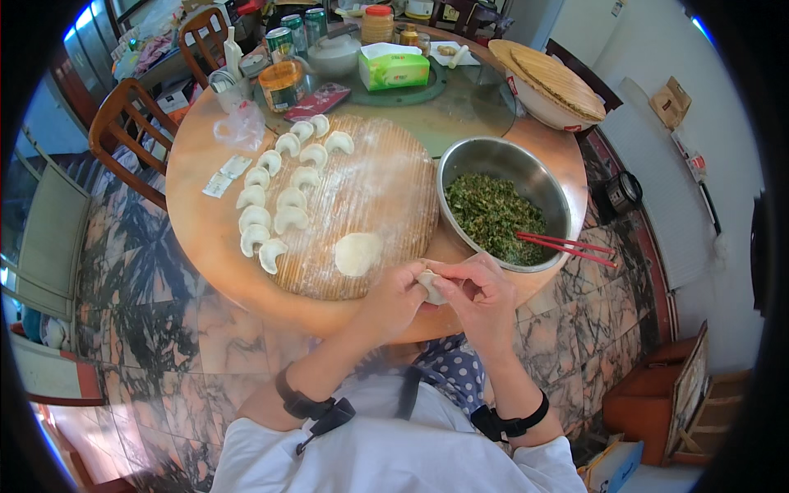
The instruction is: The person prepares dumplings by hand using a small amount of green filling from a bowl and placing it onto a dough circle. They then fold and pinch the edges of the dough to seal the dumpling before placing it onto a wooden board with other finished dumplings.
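Note:
Between both hands, a pale dumpling (431, 288) is pinched at the table's near edge. My left hand (397, 296) grips it from the left, and the fingers of my right hand (484, 293) press it from the right. Just beyond my left hand, one flat round dough wrapper (358, 254) lies on a floured round slatted board (382, 166). Several crescent dumplings (254, 217) stand in curved rows along the board's left side. A steel bowl (453, 148) of chopped green filling (493, 212) sits past my right hand, with red chopsticks (570, 243) leaning over its rim.
Far back on the round wooden table (203, 154) are a green tissue pack (394, 69), an orange-lidded jar (282, 85), cans (280, 43) and a teapot (335, 55). A covered basin (542, 92) stands at the right rear. Wooden chairs (132, 132) flank the left side.

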Demonstrator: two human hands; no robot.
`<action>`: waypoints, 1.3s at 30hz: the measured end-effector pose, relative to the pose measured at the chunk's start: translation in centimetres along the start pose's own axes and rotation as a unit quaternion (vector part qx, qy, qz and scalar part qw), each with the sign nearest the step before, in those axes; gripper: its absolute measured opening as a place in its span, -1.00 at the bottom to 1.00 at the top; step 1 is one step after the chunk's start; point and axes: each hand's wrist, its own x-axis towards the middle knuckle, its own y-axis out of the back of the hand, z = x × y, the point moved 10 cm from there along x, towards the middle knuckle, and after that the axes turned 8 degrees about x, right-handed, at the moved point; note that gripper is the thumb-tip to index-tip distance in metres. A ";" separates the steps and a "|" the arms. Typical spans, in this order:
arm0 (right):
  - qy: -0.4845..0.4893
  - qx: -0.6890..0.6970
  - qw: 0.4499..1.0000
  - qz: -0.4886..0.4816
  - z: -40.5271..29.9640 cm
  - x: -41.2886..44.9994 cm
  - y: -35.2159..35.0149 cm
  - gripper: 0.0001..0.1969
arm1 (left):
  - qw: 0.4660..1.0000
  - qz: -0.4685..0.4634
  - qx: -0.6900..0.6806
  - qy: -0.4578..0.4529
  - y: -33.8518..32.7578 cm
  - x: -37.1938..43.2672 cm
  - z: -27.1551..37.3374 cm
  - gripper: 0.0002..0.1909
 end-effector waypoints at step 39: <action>0.025 -0.061 0.992 -0.105 -0.2 0.3 -0.4 -0.90 | 0.994 -0.010 0.108 -0.029 0.0 -0.1 -2.2 -0.75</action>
